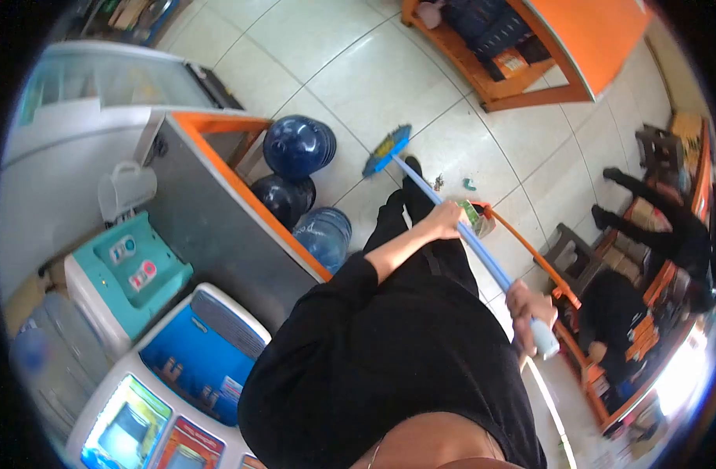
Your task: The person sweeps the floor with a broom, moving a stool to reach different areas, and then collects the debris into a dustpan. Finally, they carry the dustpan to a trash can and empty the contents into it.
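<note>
A broom with a light blue handle [483, 254] slants across the front of my body. My left hand [445, 220] is closed round the middle of the handle. Higher up, close to its pale end cap, my right hand [530, 310] grips the same handle. The blue and yellow broom head [387, 151] rests on the tiles ahead of my shoe. Beside my left hand is what looks like a dustpan with a long orange handle [530, 252], partly hidden behind the broom and hand. Small bits of litter [469, 184] lie on the floor near it.
Large blue water bottles [299, 146] stand left of my legs, beside an orange-edged counter [225, 184]. Water dispensers [127, 273] are at the lower left. An orange shelf [530, 55] stands ahead. At right, people in dark clothes [671, 227] sit near dark stools [569, 254].
</note>
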Motion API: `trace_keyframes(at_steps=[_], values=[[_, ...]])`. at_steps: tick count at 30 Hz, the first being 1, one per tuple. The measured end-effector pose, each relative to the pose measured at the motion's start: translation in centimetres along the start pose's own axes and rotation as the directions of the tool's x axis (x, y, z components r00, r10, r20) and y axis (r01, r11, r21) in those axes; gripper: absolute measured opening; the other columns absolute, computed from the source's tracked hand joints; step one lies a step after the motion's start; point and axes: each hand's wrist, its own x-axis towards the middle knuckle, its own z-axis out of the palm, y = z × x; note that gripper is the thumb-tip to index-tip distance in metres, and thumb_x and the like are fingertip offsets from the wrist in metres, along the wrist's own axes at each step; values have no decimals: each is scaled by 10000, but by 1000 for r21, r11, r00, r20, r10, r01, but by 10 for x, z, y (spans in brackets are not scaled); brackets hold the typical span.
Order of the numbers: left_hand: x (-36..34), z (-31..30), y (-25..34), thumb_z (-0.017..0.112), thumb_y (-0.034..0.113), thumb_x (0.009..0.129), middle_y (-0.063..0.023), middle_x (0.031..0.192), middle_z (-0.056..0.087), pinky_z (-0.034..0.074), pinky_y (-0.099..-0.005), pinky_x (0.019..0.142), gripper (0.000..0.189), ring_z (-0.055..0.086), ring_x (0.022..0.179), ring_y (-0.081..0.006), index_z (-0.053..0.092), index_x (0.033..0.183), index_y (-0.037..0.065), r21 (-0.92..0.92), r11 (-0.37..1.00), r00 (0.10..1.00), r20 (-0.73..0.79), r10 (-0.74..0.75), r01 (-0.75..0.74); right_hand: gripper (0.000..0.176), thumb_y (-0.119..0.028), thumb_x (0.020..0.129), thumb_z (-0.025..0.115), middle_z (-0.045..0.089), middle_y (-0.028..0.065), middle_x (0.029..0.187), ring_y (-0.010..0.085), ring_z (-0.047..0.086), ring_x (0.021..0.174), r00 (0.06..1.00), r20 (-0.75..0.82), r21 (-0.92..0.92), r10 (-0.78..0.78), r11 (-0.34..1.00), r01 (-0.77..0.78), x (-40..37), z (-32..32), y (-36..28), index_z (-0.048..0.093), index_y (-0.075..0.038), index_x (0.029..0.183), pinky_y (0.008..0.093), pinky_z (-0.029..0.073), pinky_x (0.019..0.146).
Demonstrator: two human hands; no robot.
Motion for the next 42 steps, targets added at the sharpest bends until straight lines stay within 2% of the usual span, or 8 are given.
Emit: trace_keyframes(at_steps=[6, 8, 13, 16, 20, 30, 36, 42], values=[[5, -27, 40, 600, 191, 562, -139, 560, 543, 446, -391, 530, 125, 577, 599, -314, 568, 543, 71, 85, 993, 985, 159, 61, -75, 293, -158, 642, 581, 331, 22, 396, 152, 294, 328, 947, -225, 79, -228, 965, 251, -44, 16, -19, 349, -84, 481, 291, 270, 400], [31, -40, -1, 594, 176, 533, -146, 507, 493, 420, -391, 506, 135, 534, 532, -321, 532, 508, 59, 42, 988, 983, 113, 146, -152, 304, -219, 677, 607, 374, 41, 512, 162, 352, 438, 950, -292, -173, -113, 983, 64, -44, 20, 8, 394, -48, 542, 279, 292, 439], [105, -59, -133, 681, 212, 558, -59, 628, 567, 381, -498, 858, 94, 586, 722, -253, 610, 574, 153, 577, 793, 979, 58, 197, -194, 85, 0, 663, 533, 506, 93, 620, 247, 532, 597, 987, -80, -377, -139, 921, 99, 16, 25, 116, 460, -20, 623, 330, 454, 611], [106, -41, -132, 688, 231, 561, -41, 667, 608, 321, -558, 908, 94, 592, 722, -242, 627, 601, 170, 527, 817, 967, 208, 144, -235, 104, -21, 655, 536, 499, 95, 616, 252, 510, 556, 981, -145, -359, -127, 931, 67, 8, 19, 115, 440, -21, 614, 315, 434, 568], [61, 34, -70, 627, 171, 558, -105, 557, 559, 446, -379, 546, 74, 561, 565, -295, 616, 593, 107, -4, 960, 911, 317, 265, -278, 288, -154, 686, 570, 453, 71, 541, 197, 446, 452, 911, -398, -196, 110, 960, -202, -59, -10, 51, 367, -25, 528, 305, 393, 501], [73, 52, 21, 600, 147, 587, -105, 547, 547, 445, -383, 557, 103, 556, 574, -297, 545, 529, 82, 10, 960, 899, 353, 259, -280, 223, -92, 625, 535, 390, 53, 428, 180, 349, 371, 803, -539, -101, -256, 965, 241, -75, -25, -1, 356, -47, 500, 324, 360, 484], [146, 69, -107, 620, 99, 584, -63, 661, 587, 411, -415, 733, 41, 547, 703, -280, 599, 588, 134, 272, 820, 849, 328, 413, -504, 126, 18, 608, 497, 448, 102, 556, 257, 456, 507, 872, -476, -300, -115, 953, -38, -51, -27, 107, 393, -38, 564, 332, 410, 518], [67, 118, 0, 641, 107, 585, -99, 626, 584, 463, -406, 583, 60, 576, 651, -305, 593, 620, 113, 111, 950, 735, 661, 149, -293, 274, -110, 686, 510, 401, 44, 480, 145, 405, 449, 758, -651, -111, 49, 981, -159, -112, -53, 8, 328, -40, 494, 256, 361, 475]])
